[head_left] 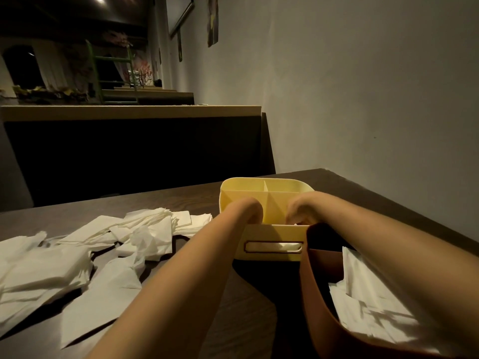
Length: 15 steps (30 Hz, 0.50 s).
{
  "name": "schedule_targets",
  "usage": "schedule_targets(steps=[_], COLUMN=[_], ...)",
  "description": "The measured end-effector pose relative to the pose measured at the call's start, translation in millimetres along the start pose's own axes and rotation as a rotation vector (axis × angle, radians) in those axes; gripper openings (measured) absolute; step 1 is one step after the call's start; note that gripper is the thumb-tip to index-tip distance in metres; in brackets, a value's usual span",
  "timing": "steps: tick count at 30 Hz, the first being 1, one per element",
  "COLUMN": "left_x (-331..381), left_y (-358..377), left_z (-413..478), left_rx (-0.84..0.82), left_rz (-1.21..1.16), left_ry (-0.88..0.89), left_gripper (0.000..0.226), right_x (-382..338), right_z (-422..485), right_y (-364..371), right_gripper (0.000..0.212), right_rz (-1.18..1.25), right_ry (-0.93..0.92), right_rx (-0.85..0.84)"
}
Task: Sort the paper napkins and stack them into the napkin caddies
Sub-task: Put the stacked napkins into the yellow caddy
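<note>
Left hand and right hand reach into the near compartment of a yellow napkin caddy toward the far right corner of the table; fingers hidden, grip impossible to tell.

My left hand and right hand hang close together, both bent down at the wrist, fingers mostly hidden.

Napkins L, yellow caddy R, gap btwn

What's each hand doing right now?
Left hand: fingers hidden inside the yellow caddy; cannot tell.
Right hand: fingers dip into the same caddy; cannot tell.
</note>
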<state>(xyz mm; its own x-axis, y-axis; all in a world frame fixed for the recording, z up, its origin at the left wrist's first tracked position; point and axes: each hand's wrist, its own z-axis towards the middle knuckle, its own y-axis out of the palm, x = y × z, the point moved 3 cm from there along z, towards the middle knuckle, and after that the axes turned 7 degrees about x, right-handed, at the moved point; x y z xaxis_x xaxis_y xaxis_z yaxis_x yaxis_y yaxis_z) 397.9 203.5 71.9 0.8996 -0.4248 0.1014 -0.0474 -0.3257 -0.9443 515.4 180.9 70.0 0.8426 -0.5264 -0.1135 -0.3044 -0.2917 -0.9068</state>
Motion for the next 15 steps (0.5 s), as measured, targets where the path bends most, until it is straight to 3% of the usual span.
schedule_targets(steps=[5,10,13,15], left_x=[-2,-3,-1,-4], left_y=[5,4,-13,-30], left_z=[11,13,-2,-19], left_rx=[0.072,0.249,0.441,0.569], left_rz=[-0.034,0.007,-0.025,-0.120], left_ry=[0.002,-0.013,0.043,0.092], left_gripper=[0.035,0.014,0.020,0.013], right_x=[-4,-19,-26,-31], right_z=[-2,-12,-31,-52], right_y=[5,5,-4,-20], right_gripper=[0.039,0.033,0.026,0.015], right_rz=[-0.162,-0.213,-0.131,-0.123], right_ry=[-0.045,-0.056,-0.091,-0.143], right_rx=[0.109,0.201,0.234,0.393])
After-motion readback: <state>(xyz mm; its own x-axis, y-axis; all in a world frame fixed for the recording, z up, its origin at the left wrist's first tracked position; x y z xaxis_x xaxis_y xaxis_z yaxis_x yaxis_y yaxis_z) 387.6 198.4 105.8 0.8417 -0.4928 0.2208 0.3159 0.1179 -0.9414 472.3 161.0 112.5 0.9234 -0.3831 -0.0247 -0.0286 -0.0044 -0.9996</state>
